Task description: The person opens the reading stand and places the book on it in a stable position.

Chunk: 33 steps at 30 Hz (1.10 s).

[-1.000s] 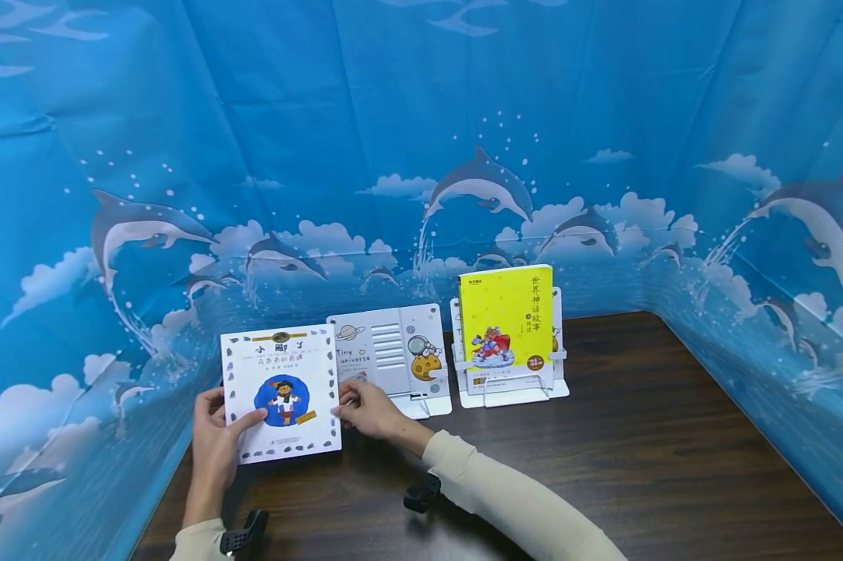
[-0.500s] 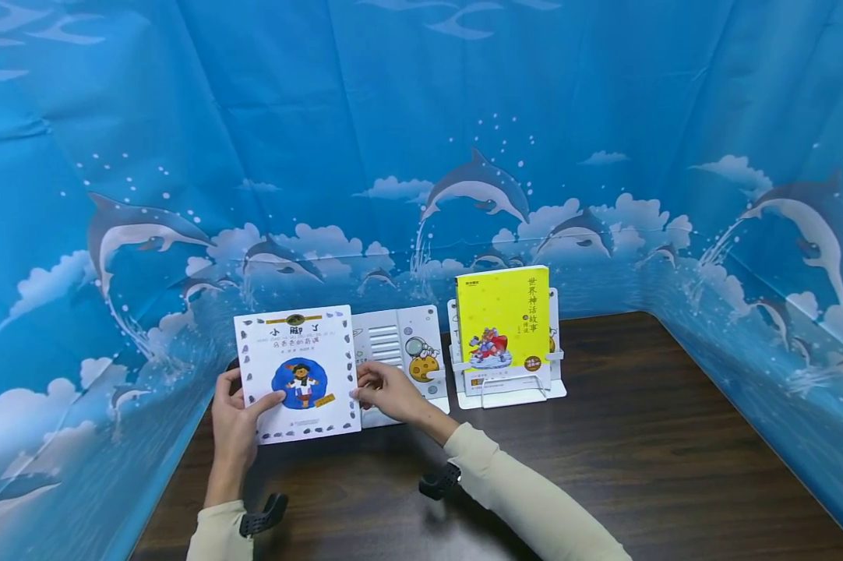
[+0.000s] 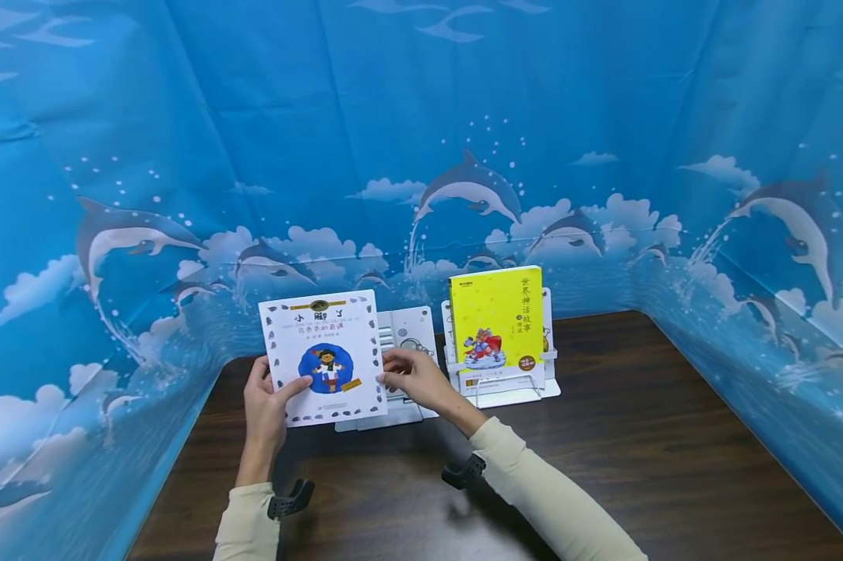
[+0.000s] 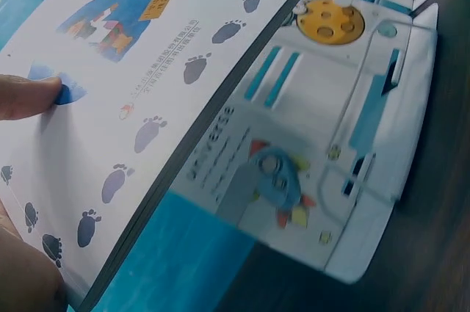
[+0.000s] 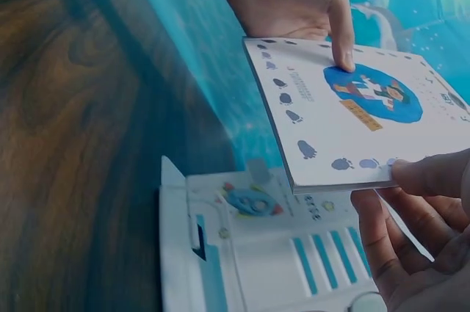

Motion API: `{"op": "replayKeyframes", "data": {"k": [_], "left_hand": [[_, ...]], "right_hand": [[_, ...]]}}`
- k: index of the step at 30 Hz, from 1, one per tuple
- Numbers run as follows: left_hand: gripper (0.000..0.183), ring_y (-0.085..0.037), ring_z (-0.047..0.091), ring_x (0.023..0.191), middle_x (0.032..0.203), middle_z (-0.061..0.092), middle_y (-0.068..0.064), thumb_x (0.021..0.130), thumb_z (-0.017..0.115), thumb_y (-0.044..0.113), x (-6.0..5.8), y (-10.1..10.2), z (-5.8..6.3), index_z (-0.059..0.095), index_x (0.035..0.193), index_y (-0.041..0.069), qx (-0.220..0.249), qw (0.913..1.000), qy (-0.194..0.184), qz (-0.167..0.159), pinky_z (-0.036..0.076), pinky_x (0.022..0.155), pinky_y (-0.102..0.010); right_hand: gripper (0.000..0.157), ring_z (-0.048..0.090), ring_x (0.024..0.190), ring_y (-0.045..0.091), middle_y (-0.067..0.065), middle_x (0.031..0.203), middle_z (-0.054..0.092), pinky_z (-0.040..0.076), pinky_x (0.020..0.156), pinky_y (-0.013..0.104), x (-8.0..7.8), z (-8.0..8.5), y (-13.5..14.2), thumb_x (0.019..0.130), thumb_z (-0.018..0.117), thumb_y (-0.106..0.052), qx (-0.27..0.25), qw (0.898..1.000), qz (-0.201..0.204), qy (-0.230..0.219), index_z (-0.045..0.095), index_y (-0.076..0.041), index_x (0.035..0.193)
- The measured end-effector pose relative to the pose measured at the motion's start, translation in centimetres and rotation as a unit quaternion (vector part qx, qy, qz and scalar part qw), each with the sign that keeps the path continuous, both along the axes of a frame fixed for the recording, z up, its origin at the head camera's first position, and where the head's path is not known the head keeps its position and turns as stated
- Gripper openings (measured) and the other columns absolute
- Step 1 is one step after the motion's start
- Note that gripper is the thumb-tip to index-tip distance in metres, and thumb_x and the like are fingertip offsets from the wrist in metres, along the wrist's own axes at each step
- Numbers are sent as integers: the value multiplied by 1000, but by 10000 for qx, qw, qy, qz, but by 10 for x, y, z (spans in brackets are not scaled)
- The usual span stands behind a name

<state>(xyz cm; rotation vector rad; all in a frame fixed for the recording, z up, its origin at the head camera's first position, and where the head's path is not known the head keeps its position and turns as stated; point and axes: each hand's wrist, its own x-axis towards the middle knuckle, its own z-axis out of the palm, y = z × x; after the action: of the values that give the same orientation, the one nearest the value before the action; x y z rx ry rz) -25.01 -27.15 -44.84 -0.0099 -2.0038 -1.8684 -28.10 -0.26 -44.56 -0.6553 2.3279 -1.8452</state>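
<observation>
Between both hands is a white picture book (image 3: 288, 327) with a blue round picture and a border of small footprints. My left hand (image 3: 267, 409) grips its left edge, thumb across the cover and fingers behind. The right edge is pinched by my right hand (image 3: 421, 379), thumb in front. Behind the book stands a white book stand (image 3: 416, 323) with space drawings, partly hidden in the head view. In the left wrist view the stand (image 4: 294, 172) shows a rocket, slots and a wire holder, apart from the book. The right wrist view has the stand (image 5: 250, 253) below the book.
To the right, a yellow book (image 3: 492, 319) rests upright on a second white stand (image 3: 552, 388) with a wire front. Both stands are on a dark wooden table (image 3: 604, 436). A blue dolphin-print curtain (image 3: 365, 101) surrounds the table's back and sides.
Both hands have carried the picture book right and slightly upward. It now covers much of the left stand, which stood mostly uncovered beside it before.
</observation>
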Motion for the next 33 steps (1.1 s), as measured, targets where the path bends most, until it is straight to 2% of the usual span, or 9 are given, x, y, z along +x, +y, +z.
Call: {"op": "replayKeyframes", "data": {"k": [2, 6, 11, 15, 18, 21, 28, 33], "left_hand": [[44, -4, 80, 86, 107, 78, 19, 98, 74, 3, -2, 4, 1, 52, 135, 12, 110, 9999, 42, -63, 64, 71, -26], [29, -6, 79, 86, 108, 78, 14, 108, 60, 12, -6, 11, 2, 54, 136, 12, 350, 9992, 131, -166, 64, 72, -25], [35, -7, 77, 94, 116, 74, 8, 111, 55, 20, -12, 23, 6, 56, 144, 7, 560, 9979, 189, -257, 64, 79, -25], [39, -9, 74, 95, 116, 69, 4, 110, 60, 20, -18, 31, 11, 58, 145, 4, 608, 9976, 163, -282, 63, 79, -23], [39, -7, 72, 91, 110, 70, 8, 108, 64, 16, -21, 36, 15, 61, 143, 1, 357, 9992, 101, -158, 62, 77, -20], [36, -4, 71, 91, 108, 71, 9, 105, 68, 10, -24, 40, 19, 64, 138, -2, -26, 9999, 103, 32, 60, 77, -17], [34, 0, 70, 92, 127, 73, -23, 100, 74, 6, -31, 47, 24, 67, 132, -2, -499, 9978, 294, 324, 57, 81, -12], [32, 1, 70, 91, 129, 73, -27, 99, 74, 4, -38, 53, 24, 68, 130, -2, -602, 9969, 413, 301, 56, 81, -11]], "right_hand": [[29, 67, 89, 14, 12, 110, 77, 63, 89, 42, -1, 1, 4, 102, 72, -15, -45, 10000, -66, 26, 71, -4, 129], [29, 68, 90, 18, 13, 112, 77, 63, 85, 31, -5, 3, 11, 102, 72, -15, -96, 9997, -223, -8, 71, -4, 129], [29, 70, 97, 26, 13, 114, 78, 63, 93, 42, -10, 7, 21, 103, 72, -15, -130, 9988, -471, -61, 71, -5, 129], [31, 71, 99, 25, 13, 117, 78, 61, 94, 39, -13, 10, 30, 103, 71, -16, -102, 9978, -647, -31, 71, -5, 131], [31, 69, 99, 22, 13, 119, 78, 59, 90, 32, -16, 9, 36, 103, 70, -15, -76, 9971, -759, -10, 70, -5, 132], [30, 69, 98, 22, 12, 119, 78, 59, 89, 32, -19, 9, 42, 103, 70, -14, -33, 9958, -911, 58, 70, -5, 132], [31, 72, 101, 27, 14, 117, 78, 62, 98, 43, -23, 11, 47, 103, 71, -12, 151, 9923, -1189, 315, 70, -4, 133], [28, 71, 105, 31, 15, 117, 78, 61, 102, 47, -26, 10, 47, 103, 70, -9, 256, 9872, -1458, 593, 71, -4, 130]]}}
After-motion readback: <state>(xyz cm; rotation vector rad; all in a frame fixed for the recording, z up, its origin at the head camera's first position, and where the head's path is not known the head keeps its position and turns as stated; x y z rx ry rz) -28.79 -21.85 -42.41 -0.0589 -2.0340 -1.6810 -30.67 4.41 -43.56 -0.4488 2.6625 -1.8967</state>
